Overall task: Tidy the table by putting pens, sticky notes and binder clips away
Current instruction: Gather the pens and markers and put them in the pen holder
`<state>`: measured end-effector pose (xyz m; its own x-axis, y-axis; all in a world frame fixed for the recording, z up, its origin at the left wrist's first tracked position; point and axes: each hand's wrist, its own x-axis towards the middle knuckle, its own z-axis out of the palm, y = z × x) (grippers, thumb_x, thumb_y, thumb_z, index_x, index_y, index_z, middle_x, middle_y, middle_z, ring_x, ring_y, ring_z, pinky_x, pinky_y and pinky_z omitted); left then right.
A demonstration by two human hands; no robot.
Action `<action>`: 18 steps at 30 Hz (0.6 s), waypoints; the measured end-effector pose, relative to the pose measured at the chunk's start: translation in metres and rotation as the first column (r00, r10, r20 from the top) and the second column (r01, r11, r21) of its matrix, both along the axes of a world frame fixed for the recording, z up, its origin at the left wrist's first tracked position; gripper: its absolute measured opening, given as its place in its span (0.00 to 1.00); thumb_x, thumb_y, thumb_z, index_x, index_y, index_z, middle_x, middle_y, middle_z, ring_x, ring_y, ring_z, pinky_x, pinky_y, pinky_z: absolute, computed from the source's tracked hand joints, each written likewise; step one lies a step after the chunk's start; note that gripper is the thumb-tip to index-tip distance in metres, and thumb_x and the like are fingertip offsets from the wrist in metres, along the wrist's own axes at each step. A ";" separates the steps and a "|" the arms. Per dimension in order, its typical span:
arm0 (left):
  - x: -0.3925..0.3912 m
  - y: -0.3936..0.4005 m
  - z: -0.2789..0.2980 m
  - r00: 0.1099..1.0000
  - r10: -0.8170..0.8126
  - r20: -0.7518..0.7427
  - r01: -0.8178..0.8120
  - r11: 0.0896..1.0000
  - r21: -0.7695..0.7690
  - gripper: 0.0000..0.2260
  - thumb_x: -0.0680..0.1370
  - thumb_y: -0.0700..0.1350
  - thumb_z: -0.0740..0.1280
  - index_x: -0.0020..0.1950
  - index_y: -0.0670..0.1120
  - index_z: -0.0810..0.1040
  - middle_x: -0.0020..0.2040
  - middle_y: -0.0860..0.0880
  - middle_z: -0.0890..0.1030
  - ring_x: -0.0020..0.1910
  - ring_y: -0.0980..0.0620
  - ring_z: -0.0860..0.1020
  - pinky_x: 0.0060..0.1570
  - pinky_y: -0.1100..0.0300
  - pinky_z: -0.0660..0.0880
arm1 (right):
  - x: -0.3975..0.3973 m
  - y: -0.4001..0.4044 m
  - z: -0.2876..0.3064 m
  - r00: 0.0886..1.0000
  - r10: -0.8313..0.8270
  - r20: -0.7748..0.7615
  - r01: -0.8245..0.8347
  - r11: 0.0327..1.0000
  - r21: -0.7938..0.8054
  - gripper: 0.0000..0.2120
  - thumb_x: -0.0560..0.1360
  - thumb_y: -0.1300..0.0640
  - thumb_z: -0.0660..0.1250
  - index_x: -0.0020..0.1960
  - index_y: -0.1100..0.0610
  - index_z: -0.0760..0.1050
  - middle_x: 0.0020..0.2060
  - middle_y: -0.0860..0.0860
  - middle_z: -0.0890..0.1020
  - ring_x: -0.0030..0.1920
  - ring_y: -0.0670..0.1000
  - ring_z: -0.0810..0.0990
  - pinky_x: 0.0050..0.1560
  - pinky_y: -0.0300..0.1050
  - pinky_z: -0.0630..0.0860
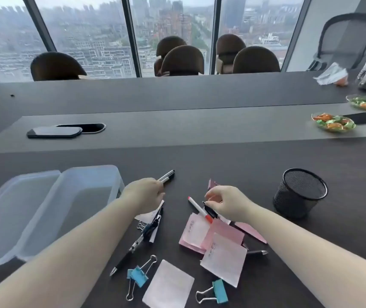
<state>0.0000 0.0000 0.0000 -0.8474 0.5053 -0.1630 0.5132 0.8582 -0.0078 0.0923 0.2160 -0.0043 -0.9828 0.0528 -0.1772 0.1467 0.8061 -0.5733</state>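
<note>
My left hand (143, 194) is closed around a black-and-white pen (167, 176) whose tip sticks out past my fingers. My right hand (224, 202) pinches a black pen (210, 211) beside a white pen with a red cap (199, 209). Pink sticky notes (218, 241) lie under and below my right hand, with a white pad (168, 285) nearer me. Two blue binder clips (138, 275) (218, 291) lie at the front. Another black pen (130, 252) and a dark clip (151, 225) sit below my left wrist. A pink clip (211, 184) peeks out behind my right hand.
A clear plastic box with its lid open (44, 210) stands at the left. A black mesh pen cup (299, 192) stands at the right. A phone (54, 132) lies further back, candy dishes (333, 124) at far right, chairs beyond the table.
</note>
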 end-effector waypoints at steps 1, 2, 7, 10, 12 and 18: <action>-0.002 -0.001 -0.007 1.000 0.027 -0.004 -0.027 1.000 -0.011 0.14 0.80 0.51 0.56 0.56 0.47 0.78 0.57 0.49 0.78 0.58 0.47 0.77 0.53 0.53 0.77 | 0.001 0.003 -0.009 1.000 -0.011 -0.006 0.011 1.000 0.000 0.11 0.76 0.56 0.66 0.57 0.57 0.79 0.53 0.52 0.83 0.55 0.50 0.80 0.59 0.41 0.73; -0.003 -0.003 -0.013 0.999 0.046 -0.030 -0.045 0.999 0.015 0.14 0.80 0.51 0.56 0.56 0.47 0.78 0.57 0.49 0.78 0.58 0.47 0.77 0.54 0.53 0.77 | 0.002 0.006 -0.016 0.999 -0.038 -0.033 0.038 0.999 -0.006 0.11 0.75 0.57 0.65 0.56 0.58 0.80 0.53 0.52 0.84 0.55 0.51 0.80 0.59 0.40 0.73; -0.007 -0.018 -0.039 0.988 0.101 -0.114 -0.089 0.991 0.104 0.13 0.79 0.51 0.58 0.55 0.48 0.78 0.55 0.49 0.79 0.57 0.47 0.77 0.54 0.55 0.75 | 0.008 0.020 -0.044 0.975 -0.048 -0.216 0.043 0.999 -0.029 0.10 0.75 0.61 0.65 0.55 0.58 0.80 0.51 0.49 0.83 0.51 0.46 0.79 0.52 0.28 0.71; 0.003 -0.025 -0.037 0.974 0.126 -0.189 -0.095 0.982 0.165 0.12 0.79 0.50 0.59 0.54 0.47 0.79 0.54 0.48 0.81 0.56 0.45 0.77 0.56 0.55 0.74 | 0.018 0.023 -0.049 0.941 -0.019 -0.338 0.023 1.000 0.008 0.09 0.75 0.62 0.66 0.54 0.60 0.81 0.48 0.49 0.83 0.47 0.44 0.77 0.43 0.22 0.68; 0.018 -0.024 -0.034 0.956 0.146 -0.255 -0.086 0.969 0.233 0.11 0.79 0.50 0.60 0.53 0.46 0.79 0.53 0.47 0.81 0.56 0.44 0.77 0.53 0.57 0.72 | 0.030 0.021 -0.048 0.920 -0.012 -0.391 0.032 0.998 0.046 0.09 0.75 0.61 0.66 0.53 0.60 0.81 0.47 0.50 0.82 0.46 0.44 0.77 0.43 0.24 0.68; 0.054 -0.032 -0.031 0.968 0.172 -0.181 -0.143 0.976 0.161 0.11 0.76 0.53 0.62 0.50 0.47 0.76 0.56 0.45 0.81 0.57 0.44 0.77 0.55 0.56 0.74 | 0.056 0.014 -0.037 0.926 -0.066 -0.371 0.117 0.986 0.117 0.09 0.75 0.59 0.66 0.53 0.59 0.81 0.51 0.53 0.85 0.53 0.53 0.81 0.54 0.40 0.73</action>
